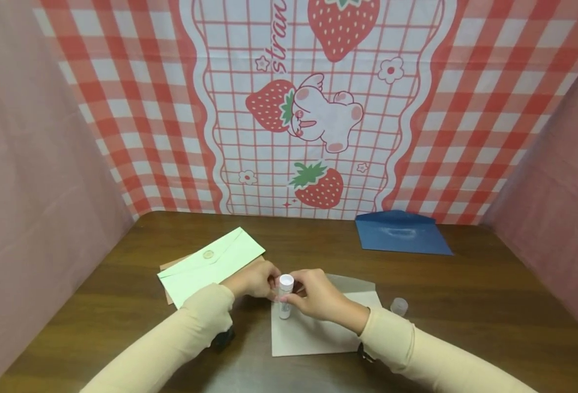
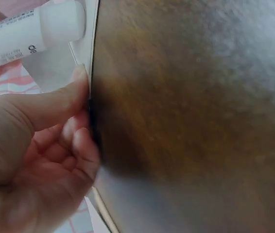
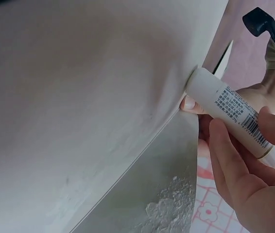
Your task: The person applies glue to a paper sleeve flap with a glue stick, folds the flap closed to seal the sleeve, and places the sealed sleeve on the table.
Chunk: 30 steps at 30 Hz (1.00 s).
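Note:
A white glue stick (image 1: 285, 308) is held upright by my right hand (image 1: 320, 297), thumb and fingers gripping its barrel. Its lower end meets the off-white envelope (image 1: 313, 337) near the left edge. In the right wrist view, printed text and a barcode show on the glue stick (image 3: 234, 111), and the grey flap (image 3: 171, 189) of the envelope bears a lumpy, wet-looking smear. My left hand (image 1: 254, 279) pinches the envelope's left edge near the flap fold, its thumb (image 2: 64, 99) on top in the left wrist view. The right forearm hides part of the envelope's right side.
A translucent cap (image 1: 399, 307) stands right of the envelope. At the back right lies a blue envelope (image 1: 401, 240) with a whitish smear. A pale green envelope (image 1: 215, 267) with a round seal lies on a tan one (image 1: 167, 266) at left. A strawberry-print cloth hangs behind the table.

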### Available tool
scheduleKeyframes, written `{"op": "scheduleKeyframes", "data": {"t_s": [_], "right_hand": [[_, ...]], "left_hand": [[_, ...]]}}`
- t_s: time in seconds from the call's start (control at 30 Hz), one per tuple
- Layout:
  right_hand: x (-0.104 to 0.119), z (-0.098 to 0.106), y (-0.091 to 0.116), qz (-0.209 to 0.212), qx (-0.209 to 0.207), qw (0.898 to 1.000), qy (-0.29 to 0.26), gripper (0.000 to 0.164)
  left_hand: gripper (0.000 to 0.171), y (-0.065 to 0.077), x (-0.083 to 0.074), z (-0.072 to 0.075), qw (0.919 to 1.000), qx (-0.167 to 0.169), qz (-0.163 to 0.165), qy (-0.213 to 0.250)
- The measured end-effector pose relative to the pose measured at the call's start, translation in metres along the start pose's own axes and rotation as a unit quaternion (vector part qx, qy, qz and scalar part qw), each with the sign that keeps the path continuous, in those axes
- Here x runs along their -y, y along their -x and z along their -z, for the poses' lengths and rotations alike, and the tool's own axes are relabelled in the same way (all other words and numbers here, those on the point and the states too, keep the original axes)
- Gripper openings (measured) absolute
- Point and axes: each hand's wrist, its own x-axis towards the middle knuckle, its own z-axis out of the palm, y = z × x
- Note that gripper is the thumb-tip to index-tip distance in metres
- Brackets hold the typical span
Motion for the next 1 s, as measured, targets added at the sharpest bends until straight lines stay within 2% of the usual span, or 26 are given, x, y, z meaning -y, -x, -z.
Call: {"op": "scheduleKeyframes", "data": {"t_s": [0.23, 0.47, 0.77, 1.0], "right_hand": [[-0.001, 0.006, 0.005, -0.008, 0.004, 1.000, 0.016, 0.012], [-0.004, 0.013, 0.010, -0.006, 0.010, 1.000, 0.027, 0.010], [-0.015, 0.027, 0.028, -0.033, -0.001, 0.999, 0.034, 0.011], [-0.026, 0.043, 0.042, -0.056, -0.009, 0.997, 0.045, 0.012]], "left_hand": [[0.020, 0.003, 0.004, 0.002, 0.9993, 0.010, -0.029, 0.022], [0.020, 0.003, 0.004, 0.003, 0.9995, 0.014, -0.021, 0.017], [0.020, 0.004, 0.005, 0.002, 0.9988, 0.015, -0.041, 0.023], [0.020, 0.005, 0.004, 0.002, 0.9991, 0.008, -0.040, 0.008]]}}
